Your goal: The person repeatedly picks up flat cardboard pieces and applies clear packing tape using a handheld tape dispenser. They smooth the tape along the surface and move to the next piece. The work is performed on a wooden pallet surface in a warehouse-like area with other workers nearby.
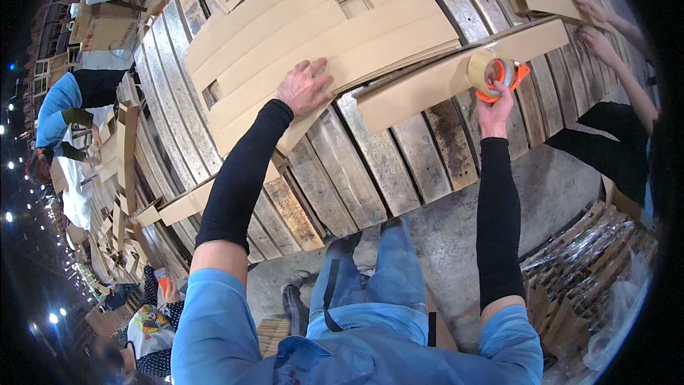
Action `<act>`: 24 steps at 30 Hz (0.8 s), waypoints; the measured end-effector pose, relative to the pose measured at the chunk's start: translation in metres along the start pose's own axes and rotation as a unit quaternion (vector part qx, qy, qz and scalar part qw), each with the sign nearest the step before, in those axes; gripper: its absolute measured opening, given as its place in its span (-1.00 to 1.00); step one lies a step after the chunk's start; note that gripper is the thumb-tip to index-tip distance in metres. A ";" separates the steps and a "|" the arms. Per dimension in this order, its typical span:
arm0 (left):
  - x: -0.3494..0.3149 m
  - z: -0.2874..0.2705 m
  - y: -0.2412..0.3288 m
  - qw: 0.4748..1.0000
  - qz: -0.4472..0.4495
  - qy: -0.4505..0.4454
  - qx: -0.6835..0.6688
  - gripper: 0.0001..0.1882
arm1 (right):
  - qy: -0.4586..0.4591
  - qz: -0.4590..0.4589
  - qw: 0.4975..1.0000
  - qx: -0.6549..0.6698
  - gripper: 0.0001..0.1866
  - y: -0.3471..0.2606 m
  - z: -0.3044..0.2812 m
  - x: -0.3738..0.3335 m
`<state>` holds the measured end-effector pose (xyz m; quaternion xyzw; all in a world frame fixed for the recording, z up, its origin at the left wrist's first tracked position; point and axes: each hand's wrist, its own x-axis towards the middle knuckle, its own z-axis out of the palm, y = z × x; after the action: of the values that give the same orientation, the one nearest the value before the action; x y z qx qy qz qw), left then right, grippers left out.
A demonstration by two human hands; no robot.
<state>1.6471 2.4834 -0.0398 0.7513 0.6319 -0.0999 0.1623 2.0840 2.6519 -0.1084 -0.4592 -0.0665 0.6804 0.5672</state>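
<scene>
— Where was the tape dispenser (509, 74) when we looked?

— We saw it over the long folded cardboard strip (420, 95), toward the right end of the slatted bench (367, 150). Our right hand (496, 108) was wrapped around it from the near side. We couldn't tell whether its roll (477, 69) touched the strip.

— And how did the strip lie?

— Slantwise across the slats, along the bench's near edge, its left end just beside the stack of flat cardboard sheets (306, 36).

— Our left hand (305, 88)?

— It lay palm down on the near part of that stack, unclenched, fingers a little bent. The stack reached toward the bench's far edge, and we noticed two small rectangular cutouts in it.

— Who else did we have around us?

— At the bench's right end, a co-worker's hands (598, 45) were at a second folded strip (548, 1). Past the left end, a person in blue (60, 103) bent over more cardboard pieces (127, 150).
</scene>
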 end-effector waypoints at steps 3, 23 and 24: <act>0.005 0.001 0.001 1.000 0.009 0.022 -0.012 -0.61 | -0.025 0.018 0.999 -0.010 -0.52 -0.006 -0.001 0.012; -0.163 -0.298 -0.029 0.936 -0.158 0.266 0.167 -0.63 | -0.037 0.001 0.999 -0.036 -0.52 -0.008 -0.010 -0.025; -0.187 -0.308 0.013 0.951 -0.183 0.224 0.108 -0.55 | -0.039 0.000 0.999 -0.016 -0.53 -0.014 -0.024 -0.044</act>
<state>1.6088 2.4238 0.3137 0.6386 0.7643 -0.0242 -0.0864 2.1077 2.6103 -0.0894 -0.4412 -0.1000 0.6966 0.5569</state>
